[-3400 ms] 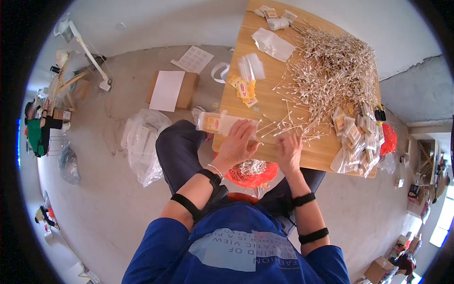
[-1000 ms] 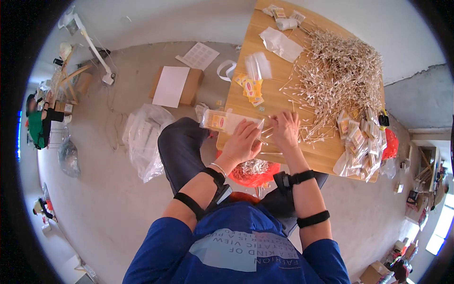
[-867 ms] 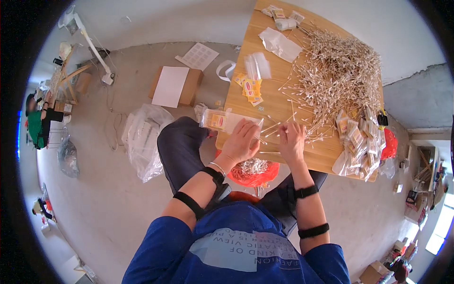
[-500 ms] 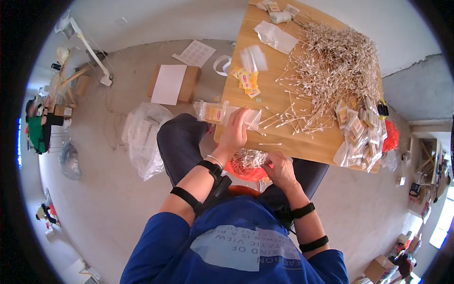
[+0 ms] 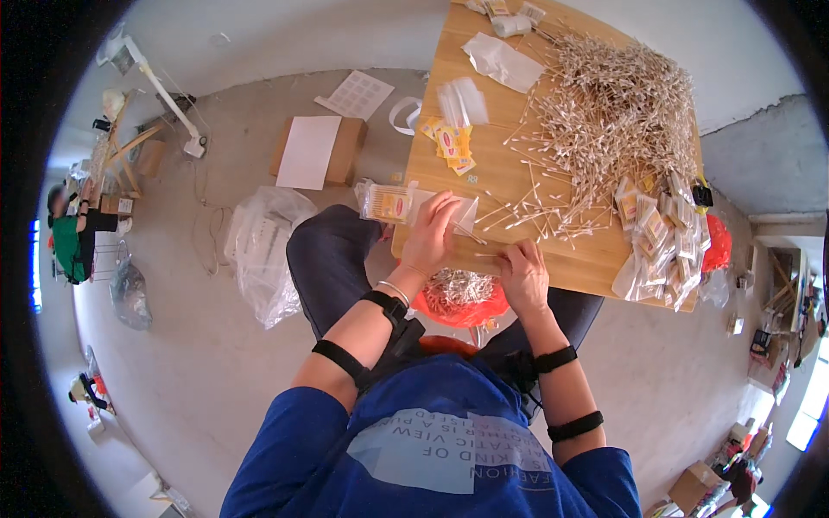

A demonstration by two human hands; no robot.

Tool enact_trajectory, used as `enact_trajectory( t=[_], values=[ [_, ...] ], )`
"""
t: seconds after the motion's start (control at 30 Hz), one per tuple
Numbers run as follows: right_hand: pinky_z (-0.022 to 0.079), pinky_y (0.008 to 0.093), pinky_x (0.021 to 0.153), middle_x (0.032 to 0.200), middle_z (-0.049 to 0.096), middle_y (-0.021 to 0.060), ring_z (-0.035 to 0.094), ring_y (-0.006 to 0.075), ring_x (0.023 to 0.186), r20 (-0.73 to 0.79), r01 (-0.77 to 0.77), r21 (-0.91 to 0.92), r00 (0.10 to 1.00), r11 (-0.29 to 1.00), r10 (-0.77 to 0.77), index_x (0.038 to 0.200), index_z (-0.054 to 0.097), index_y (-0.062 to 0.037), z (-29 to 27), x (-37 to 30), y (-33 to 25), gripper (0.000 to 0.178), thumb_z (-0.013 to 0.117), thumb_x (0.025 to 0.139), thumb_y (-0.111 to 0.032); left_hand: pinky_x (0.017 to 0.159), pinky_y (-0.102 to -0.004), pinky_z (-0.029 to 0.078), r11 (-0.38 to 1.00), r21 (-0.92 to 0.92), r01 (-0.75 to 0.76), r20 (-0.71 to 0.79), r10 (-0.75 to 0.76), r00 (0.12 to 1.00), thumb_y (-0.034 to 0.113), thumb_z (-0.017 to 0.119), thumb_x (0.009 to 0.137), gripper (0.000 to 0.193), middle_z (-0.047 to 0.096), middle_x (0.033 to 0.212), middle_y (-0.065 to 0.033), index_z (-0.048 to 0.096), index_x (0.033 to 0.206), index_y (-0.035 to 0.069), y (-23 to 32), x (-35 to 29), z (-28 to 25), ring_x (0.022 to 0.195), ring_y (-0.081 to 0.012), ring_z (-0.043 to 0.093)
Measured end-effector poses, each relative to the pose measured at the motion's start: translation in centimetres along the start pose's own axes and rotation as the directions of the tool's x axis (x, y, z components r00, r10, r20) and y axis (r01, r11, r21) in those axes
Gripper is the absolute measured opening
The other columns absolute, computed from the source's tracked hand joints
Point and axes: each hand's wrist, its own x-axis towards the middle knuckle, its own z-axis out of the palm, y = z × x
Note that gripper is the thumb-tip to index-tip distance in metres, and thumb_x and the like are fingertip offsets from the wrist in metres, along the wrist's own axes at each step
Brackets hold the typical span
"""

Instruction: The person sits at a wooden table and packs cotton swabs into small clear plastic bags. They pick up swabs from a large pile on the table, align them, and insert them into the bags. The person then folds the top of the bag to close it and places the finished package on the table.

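Note:
My left hand (image 5: 429, 231) is closed over the near left edge of the wooden table (image 5: 484, 160), with cotton swabs (image 5: 467, 234) poking out past its fingers. Beneath it lies a clear plastic bag, and beside it a filled pack of swabs (image 5: 386, 204) with a yellow label. My right hand (image 5: 523, 273) is at the table's near edge, fingers pinched on a single cotton swab (image 5: 487, 255) whose tip points left. Between my knees, a red bag (image 5: 466, 316) holds many swabs. A large heap of loose swabs (image 5: 617, 112) covers the table's far right.
Yellow label cards (image 5: 451, 147) and clear bags (image 5: 463, 104) lie on the table's left. Filled packs (image 5: 661, 233) pile up at the right corner. A cardboard box (image 5: 345, 154) and a plastic sack (image 5: 268, 255) stand on the floor. Another person (image 5: 67, 237) is far left.
My right hand has risen from above the red bag to the table edge and now pinches the swab lying there. My left hand stays nearly in place.

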Motion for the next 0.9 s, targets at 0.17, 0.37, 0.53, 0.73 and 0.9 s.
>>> enact_trajectory(
  t=[0.17, 0.37, 0.53, 0.73, 0.9],
  values=[
    [0.050, 0.0415, 0.077, 0.090, 0.057, 0.0097, 0.058, 0.0313, 0.092, 0.016, 0.041, -0.037, 0.999, 0.998, -0.041, 0.086, 0.065, -0.0058, 0.4, 0.1, 0.2, 0.011, 0.071, 0.077, -0.008, 0.101, -0.0412, 0.046, 1.000, 0.012, -0.011, 0.016, 0.010, 1.000, -0.010, 0.049, 0.081, 0.047, 0.050, 0.132, -0.0161, 0.054, 0.126, 0.003, 0.0, 0.1, -0.2, 0.121, -0.0358, 0.051],
    [0.049, 0.0434, 0.077, 0.090, 0.055, 0.0104, 0.057, 0.0325, 0.091, 0.053, 0.128, 0.011, 0.990, 0.992, -0.128, 0.086, 0.063, -0.0064, 1.7, 0.0, -1.5, 0.010, 0.070, 0.078, -0.008, 0.104, -0.0440, 0.042, 0.994, -0.102, 0.036, -0.061, -0.042, 0.997, -0.007, 0.043, 0.088, 0.042, 0.054, 0.127, -0.0225, 0.051, 0.128, 0.001, 0.1, 0.3, -0.1, 0.119, -0.0404, 0.052],
    [0.050, 0.0446, 0.080, 0.094, 0.055, 0.0119, 0.056, 0.0339, 0.093, -0.042, 0.023, 0.040, 0.999, 0.999, -0.021, 0.090, 0.062, -0.0066, 2.9, 0.9, -2.3, 0.012, 0.068, 0.080, -0.009, 0.102, -0.0448, 0.043, 0.992, -0.127, -0.008, -0.115, -0.007, 0.993, -0.007, 0.043, 0.089, 0.040, 0.056, 0.125, -0.0232, 0.050, 0.128, -0.001, -1.0, 0.3, 0.1, 0.116, -0.0403, 0.054],
    [0.049, 0.0448, 0.082, 0.099, 0.055, 0.0135, 0.054, 0.0355, 0.096, -0.067, -0.074, 0.101, 0.994, 0.992, 0.081, 0.097, 0.063, -0.0056, 3.1, 1.1, -2.0, 0.017, 0.069, 0.082, -0.011, 0.103, -0.0448, 0.043, 0.992, -0.122, 0.003, -0.080, -0.013, 0.997, -0.012, 0.045, 0.081, 0.052, 0.053, 0.129, -0.0220, 0.048, 0.131, 0.001, -0.7, 0.3, -0.2, 0.120, -0.0411, 0.051],
    [0.048, 0.0447, 0.081, 0.099, 0.054, 0.0132, 0.054, 0.0357, 0.094, -0.052, 0.013, 0.106, 0.999, 0.994, -0.008, 0.097, 0.063, -0.0042, 2.5, -0.1, -1.8, 0.017, 0.069, 0.081, -0.008, 0.104, -0.0443, 0.043, 0.993, -0.115, 0.004, -0.066, -0.011, 0.998, -0.012, 0.045, 0.082, 0.050, 0.052, 0.130, -0.0208, 0.049, 0.130, 0.001, -0.6, 0.2, -0.2, 0.121, -0.0406, 0.051]
  ],
)
